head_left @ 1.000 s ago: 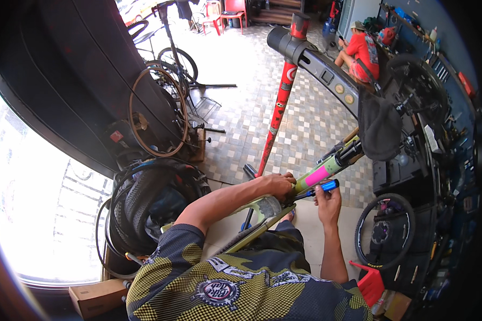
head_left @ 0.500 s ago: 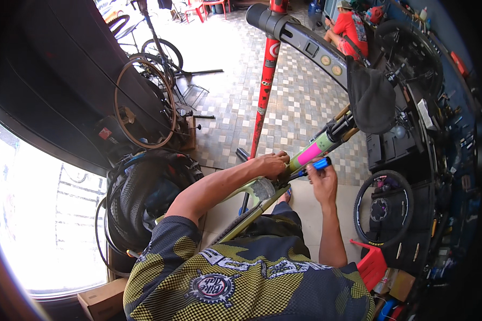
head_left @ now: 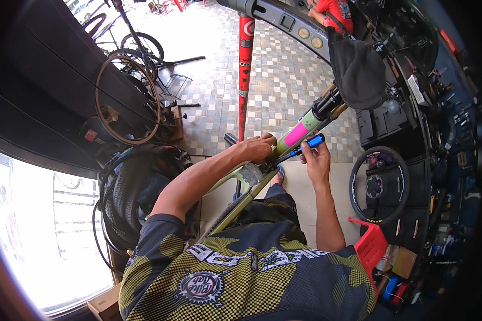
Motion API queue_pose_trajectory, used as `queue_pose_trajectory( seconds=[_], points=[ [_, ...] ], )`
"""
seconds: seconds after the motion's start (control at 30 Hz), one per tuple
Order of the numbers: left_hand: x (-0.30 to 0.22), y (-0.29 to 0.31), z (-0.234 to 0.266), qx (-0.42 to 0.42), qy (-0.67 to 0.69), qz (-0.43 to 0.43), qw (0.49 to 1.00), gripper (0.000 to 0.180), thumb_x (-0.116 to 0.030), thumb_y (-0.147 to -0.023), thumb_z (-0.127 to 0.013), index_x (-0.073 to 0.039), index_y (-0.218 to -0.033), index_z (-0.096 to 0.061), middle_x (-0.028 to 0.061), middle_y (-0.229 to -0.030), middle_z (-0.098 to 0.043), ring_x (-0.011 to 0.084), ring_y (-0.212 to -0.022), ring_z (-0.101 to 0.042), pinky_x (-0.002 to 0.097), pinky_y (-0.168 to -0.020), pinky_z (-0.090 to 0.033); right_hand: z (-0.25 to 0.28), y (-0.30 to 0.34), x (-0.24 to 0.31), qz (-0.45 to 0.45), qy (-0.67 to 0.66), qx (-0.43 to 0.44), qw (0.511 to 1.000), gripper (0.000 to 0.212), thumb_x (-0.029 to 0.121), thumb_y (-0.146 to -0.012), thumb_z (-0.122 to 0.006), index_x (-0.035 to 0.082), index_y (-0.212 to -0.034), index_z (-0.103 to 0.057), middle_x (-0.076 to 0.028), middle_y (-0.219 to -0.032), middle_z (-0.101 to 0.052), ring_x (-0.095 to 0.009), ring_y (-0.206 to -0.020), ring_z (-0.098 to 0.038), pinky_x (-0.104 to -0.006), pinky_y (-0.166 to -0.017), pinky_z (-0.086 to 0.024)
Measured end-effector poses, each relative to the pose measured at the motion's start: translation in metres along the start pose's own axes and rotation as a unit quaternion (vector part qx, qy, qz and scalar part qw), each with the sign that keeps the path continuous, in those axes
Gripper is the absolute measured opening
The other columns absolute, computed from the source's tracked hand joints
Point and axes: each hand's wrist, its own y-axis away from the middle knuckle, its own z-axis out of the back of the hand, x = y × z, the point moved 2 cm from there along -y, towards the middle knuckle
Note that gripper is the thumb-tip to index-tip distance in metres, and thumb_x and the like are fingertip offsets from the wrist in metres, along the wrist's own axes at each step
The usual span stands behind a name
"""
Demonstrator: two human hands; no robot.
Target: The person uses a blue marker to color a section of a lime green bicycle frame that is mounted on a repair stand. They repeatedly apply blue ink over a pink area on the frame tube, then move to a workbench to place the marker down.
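An olive-green bicycle frame [head_left: 237,213] with a pink band [head_left: 296,134] slants up to the right in front of me. My left hand [head_left: 258,148] is closed over it near the tube junction, its fingertips partly hidden. In my right hand [head_left: 318,160] is a screwdriver [head_left: 315,141] with a blue handle, pinched between thumb and fingers. Its dark shaft points left to the frame, close to my left hand; what the tip touches is too small to tell. A black cloth cover [head_left: 360,72] hangs at the frame's upper end.
A repair stand with a red post [head_left: 245,80] and black arm [head_left: 289,24] rises ahead. Bicycle tyres [head_left: 128,187] are piled at left, below a bare rim [head_left: 99,101]. At right are a wheel [head_left: 353,184], a red plastic chair [head_left: 370,245] and tools. A person in red [head_left: 334,12] sits far off.
My view has tilted down and shifted right, so the scene sits higher and further left. Both hands keep their places at the frame, and more of the screwdriver's blue part shows.
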Motion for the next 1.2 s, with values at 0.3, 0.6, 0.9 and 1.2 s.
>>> queue_pose_trajectory(
  seconds=[0.3, 0.6, 0.9, 1.2],
  points=[
    [0.012, 0.006, 0.008, 0.045, 0.076, 0.019, 0.996, 0.034, -0.019, -0.081, -0.084, -0.018, -0.115, -0.084, 0.0194, -0.155, -0.053, 0.0417, -0.149, -0.043, 0.0488, -0.124, -0.039, -0.060, 0.068, 0.057, 0.285, 0.222, 0.127, 0.924, 0.025, 0.008, -0.093, -0.085, 0.009, -0.115, -0.072, -0.002, -0.102, -0.067, -0.008, -0.082, -0.066, -0.0271, -0.068, -0.054],
    [0.000, 0.019, 0.032, 0.066, 0.051, 0.054, 0.995, 0.045, -0.018, -0.080, -0.084, -0.020, -0.125, -0.078, 0.0174, -0.148, -0.057, 0.0386, -0.141, -0.052, 0.0490, -0.117, -0.047, -0.041, 0.037, 0.046, 0.125, 0.133, 0.038, 0.982, 0.033, 0.017, -0.097, -0.083, 0.006, -0.126, -0.072, -0.005, -0.103, -0.072, -0.012, -0.084, -0.064, -0.0284, -0.072, -0.053],
    [0.005, 0.010, 0.016, 0.054, 0.025, 0.033, 0.998, 0.049, -0.016, -0.081, -0.081, -0.010, -0.129, -0.072, 0.0182, -0.131, -0.065, 0.0374, -0.126, -0.063, 0.0484, -0.107, -0.053, -0.047, 0.018, 0.055, 0.135, 0.147, 0.062, 0.978, 0.032, 0.020, -0.098, -0.082, 0.004, -0.124, -0.071, -0.012, -0.107, -0.075, -0.026, -0.099, -0.075, -0.0378, -0.086, -0.060],
    [0.003, 0.011, 0.017, 0.015, 0.143, 0.000, 0.990, 0.044, -0.019, -0.086, -0.081, -0.006, -0.128, -0.072, 0.0214, -0.131, -0.066, 0.0403, -0.128, -0.062, 0.0492, -0.111, -0.050, -0.055, 0.015, 0.072, 0.224, 0.245, 0.165, 0.929, 0.036, 0.022, -0.097, -0.083, 0.006, -0.126, -0.070, -0.013, -0.110, -0.076, -0.029, -0.099, -0.075, -0.0413, -0.089, -0.058]
  ],
)
